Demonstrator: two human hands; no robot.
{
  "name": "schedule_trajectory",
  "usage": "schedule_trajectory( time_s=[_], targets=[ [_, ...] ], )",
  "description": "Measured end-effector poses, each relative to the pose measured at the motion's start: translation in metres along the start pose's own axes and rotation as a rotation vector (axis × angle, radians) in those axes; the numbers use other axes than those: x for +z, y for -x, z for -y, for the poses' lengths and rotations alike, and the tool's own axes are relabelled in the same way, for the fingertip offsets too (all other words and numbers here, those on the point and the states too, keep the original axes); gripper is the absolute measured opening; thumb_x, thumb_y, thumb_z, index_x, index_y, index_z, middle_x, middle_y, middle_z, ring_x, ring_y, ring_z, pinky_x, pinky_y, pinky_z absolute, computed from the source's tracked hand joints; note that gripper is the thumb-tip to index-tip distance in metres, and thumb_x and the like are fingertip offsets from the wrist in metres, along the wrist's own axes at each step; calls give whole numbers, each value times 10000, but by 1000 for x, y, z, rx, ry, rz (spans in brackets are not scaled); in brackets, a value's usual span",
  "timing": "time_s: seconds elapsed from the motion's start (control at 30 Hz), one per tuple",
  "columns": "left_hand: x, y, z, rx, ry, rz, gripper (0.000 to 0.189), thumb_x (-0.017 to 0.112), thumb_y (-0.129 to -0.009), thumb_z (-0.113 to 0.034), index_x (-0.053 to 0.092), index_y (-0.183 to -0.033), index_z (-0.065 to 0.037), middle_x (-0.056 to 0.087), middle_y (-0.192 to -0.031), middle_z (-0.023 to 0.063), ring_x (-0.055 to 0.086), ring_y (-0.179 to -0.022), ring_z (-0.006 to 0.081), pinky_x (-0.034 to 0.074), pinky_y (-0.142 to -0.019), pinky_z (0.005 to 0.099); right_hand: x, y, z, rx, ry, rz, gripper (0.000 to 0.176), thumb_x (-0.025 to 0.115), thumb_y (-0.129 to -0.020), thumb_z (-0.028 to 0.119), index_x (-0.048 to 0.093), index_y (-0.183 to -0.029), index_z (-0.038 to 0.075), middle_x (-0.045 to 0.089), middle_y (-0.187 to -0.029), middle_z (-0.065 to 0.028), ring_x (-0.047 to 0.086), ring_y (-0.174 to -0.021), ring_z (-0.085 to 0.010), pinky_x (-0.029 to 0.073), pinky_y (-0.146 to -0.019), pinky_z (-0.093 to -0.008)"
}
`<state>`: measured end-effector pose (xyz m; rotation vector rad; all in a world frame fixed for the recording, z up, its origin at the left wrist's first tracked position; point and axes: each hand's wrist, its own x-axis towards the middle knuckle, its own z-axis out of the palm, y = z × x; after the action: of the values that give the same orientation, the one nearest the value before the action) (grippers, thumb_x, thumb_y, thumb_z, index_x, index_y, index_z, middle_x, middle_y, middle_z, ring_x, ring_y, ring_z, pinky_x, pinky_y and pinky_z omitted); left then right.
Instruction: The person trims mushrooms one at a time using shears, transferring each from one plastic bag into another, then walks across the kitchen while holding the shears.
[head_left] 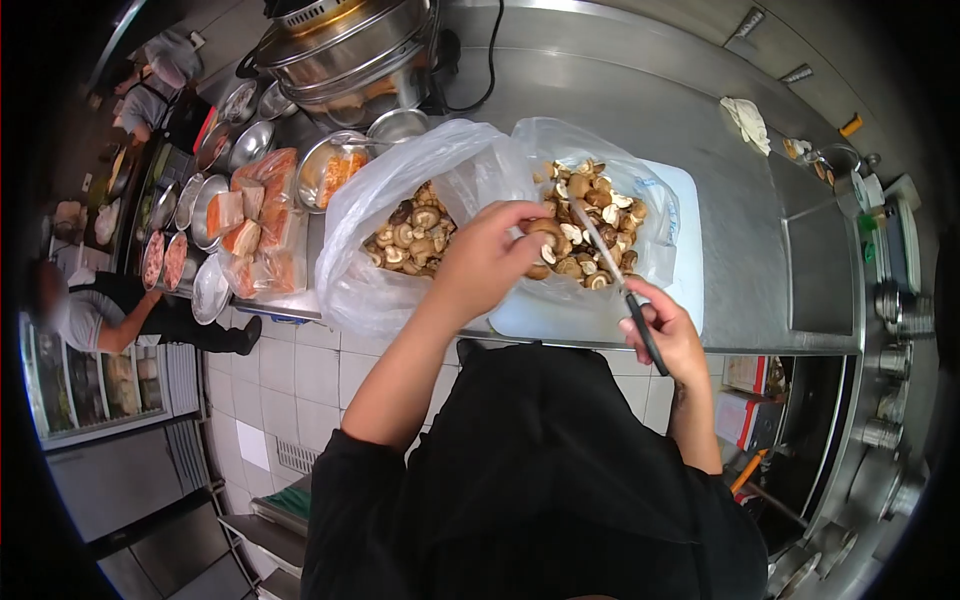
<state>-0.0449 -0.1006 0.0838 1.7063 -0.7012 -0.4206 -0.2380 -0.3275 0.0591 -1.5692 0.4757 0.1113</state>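
My left hand (485,258) is closed, its thumb and fingers pinching a brown mushroom (544,240) at the near edge of the right-hand bag. A knife (646,332) with a black handle is gripped in my right hand (670,340); its blade points away and to the left, over the mushrooms. Cut and whole mushrooms (600,195) fill the clear plastic bag (655,255) on the right. To the left, a larger plastic bag (350,225) stands open around many whole mushrooms (412,238). A white cutting board (684,215) lies under the right bag.
Metal bowls (251,145) and bagged pink-orange meat (268,220) crowd the counter's left. A large steel appliance (345,55) stands behind them. A crumpled cloth (746,124) lies at the back right, near a sink (825,260). Another person (90,315) stands at far left.
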Motion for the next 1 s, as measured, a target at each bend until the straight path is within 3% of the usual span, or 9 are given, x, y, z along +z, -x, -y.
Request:
schedule_trajectory(
  time_s=[0.03,0.07,0.17,0.3,0.43,0.6,0.8,0.93,1.0],
  targets=[
    [8,-11,-4,139,-255,9,367,645,-960,-224,613,-1275,-41,645,-1090,79,653,-785,161,523,-722,278,-3,1,-1,0,-19,-77,578,770,-885,110,538,-1413,79,544,-627,27,497,-448,-66,371,-401,-228],
    [17,-20,-6,143,-257,18,367,645,-960,-224,613,-1275,-41,645,-1090,79,653,-785,161,523,-722,278,-7,3,-3,-2,-25,-85,578,770,-885,110,538,-1413,79,544,-627,27,497,-448,-66,371,-401,-228],
    [29,-40,-3,116,-616,-65,388,650,-947,-365,661,-1199,-71,657,-1138,166,653,-992,357,518,-861,420,-20,9,-9,-29,-63,-181,569,710,-915,90,496,-1441,59,596,-667,-19,498,-431,-77,376,-379,-236],
    [-12,-34,-37,63,-348,23,326,636,-941,-344,696,-1061,-46,689,-1019,160,669,-887,354,511,-789,425,-28,18,-23,-23,-82,-201,567,707,-921,97,494,-1445,68,604,-673,-21,501,-429,-80,373,-378,-237],
    [-71,-17,-27,-187,-637,229,278,644,-941,-275,684,-1052,-23,694,-905,145,628,-706,256,508,-710,347,-26,15,-32,14,-120,-245,570,749,-896,106,527,-1420,68,578,-648,-10,497,-441,-76,365,-384,-237],
    [-77,-3,78,-265,-891,213,285,664,-847,-237,668,-1045,-33,682,-974,194,662,-930,394,514,-837,474,-15,-1,-21,-34,-78,-180,571,742,-899,100,519,-1424,64,580,-648,-11,500,-441,-76,370,-385,-236],
    [-42,6,100,-302,-880,152,496,715,-783,-232,605,-1241,-77,588,-1270,190,597,-1171,363,487,-948,440,7,-15,4,-90,-54,-69,596,755,-881,75,515,-1426,54,566,-641,3,493,-443,-70,356,-393,-233],
    [-52,11,106,-184,-864,70,475,706,-795,-218,584,-1237,-93,631,-1136,173,628,-1099,358,493,-946,461,16,-20,4,-107,-56,-46,605,763,-869,62,520,-1423,55,567,-641,5,493,-445,-69,355,-400,-232],
    [-61,9,97,-325,-712,-19,399,717,-841,-268,619,-1174,-72,681,-1032,144,664,-1021,310,508,-933,422,18,-20,2,-127,-72,-38,606,764,-865,54,523,-1421,58,562,-632,5,484,-435,-70,353,-396,-238]
  ],
)
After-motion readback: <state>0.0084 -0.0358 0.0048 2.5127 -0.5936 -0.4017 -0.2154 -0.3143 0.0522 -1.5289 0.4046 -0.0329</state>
